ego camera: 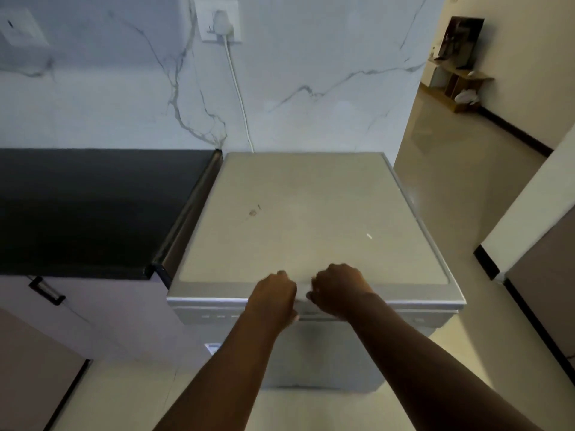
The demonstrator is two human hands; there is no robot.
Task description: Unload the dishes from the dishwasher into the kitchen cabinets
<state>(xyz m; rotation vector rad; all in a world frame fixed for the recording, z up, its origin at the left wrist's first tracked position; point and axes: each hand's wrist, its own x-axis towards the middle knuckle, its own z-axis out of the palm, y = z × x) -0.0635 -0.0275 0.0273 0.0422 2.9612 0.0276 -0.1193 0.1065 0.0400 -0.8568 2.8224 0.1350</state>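
Left hand (273, 293) and right hand (337, 290) curled over dishwasher (311, 213) front top edge, fingertips hidden; grip unclear. Black worktop (93, 209) left, door shut.

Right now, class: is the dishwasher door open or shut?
Shut. The dishwasher door sits flush under the top edge, no racks showing; the left hand and right hand grip its upper lip.
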